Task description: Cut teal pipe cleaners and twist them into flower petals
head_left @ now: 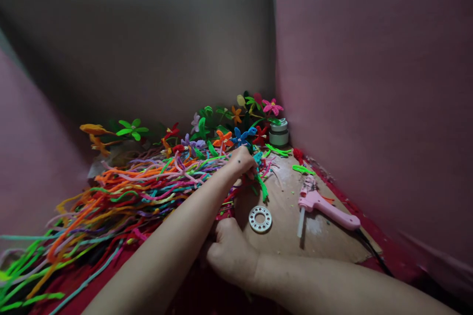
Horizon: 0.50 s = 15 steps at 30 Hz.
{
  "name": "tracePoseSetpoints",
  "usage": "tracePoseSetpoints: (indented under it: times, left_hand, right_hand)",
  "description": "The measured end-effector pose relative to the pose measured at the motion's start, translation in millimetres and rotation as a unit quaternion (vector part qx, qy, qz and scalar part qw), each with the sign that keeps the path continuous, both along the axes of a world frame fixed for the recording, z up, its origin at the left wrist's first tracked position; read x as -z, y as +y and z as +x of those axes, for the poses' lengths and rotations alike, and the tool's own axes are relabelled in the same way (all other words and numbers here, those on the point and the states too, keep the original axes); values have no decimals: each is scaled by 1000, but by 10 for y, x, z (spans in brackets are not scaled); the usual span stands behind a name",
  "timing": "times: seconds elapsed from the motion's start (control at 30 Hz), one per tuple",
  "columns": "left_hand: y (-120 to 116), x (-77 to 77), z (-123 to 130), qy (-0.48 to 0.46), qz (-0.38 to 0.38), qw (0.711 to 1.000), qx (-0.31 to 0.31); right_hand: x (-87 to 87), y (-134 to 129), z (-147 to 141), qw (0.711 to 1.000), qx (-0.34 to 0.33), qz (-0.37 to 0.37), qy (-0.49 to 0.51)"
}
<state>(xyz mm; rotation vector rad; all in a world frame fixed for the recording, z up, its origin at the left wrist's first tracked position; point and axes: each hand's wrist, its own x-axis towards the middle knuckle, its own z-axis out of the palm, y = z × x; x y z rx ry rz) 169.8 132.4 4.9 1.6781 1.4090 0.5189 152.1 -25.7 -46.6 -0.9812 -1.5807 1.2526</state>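
Note:
My left hand (242, 161) reaches forward to the near side of the flowers, its fingers curled down. A teal fuzzy piece (257, 157) and a green fuzzy strip (262, 188) show right by its fingertips; whether they are gripped is hidden. Closer to me, my right hand (233, 252) is closed in a fist beneath the left forearm, and what it may hold is out of sight. A blue pipe-cleaner flower (241, 136) stands just beyond the left hand. Loose pipe cleaners (148, 189) in many colours lie piled to the left.
On the wooden board (284, 236) lie a white ring with holes (260, 219) and a pink glue gun (328, 210) with a translucent stick and black cord. Several pipe-cleaner flowers (223, 139) and a lidded jar (278, 133) line the back. A pink wall (373, 83) rises at right.

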Motion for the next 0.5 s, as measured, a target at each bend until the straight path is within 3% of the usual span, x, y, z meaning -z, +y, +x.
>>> tracePoseSetpoints:
  times: [0.23, 0.5]
  left_hand:
    - [65, 127, -10, 3, -14, 999, -46]
    - [65, -1, -251, -120, 26, 989, -84]
  right_hand:
    - [28, 27, -7, 999, 10, -34, -13]
    - [15, 2, -7, 1000, 10, -23, -20]
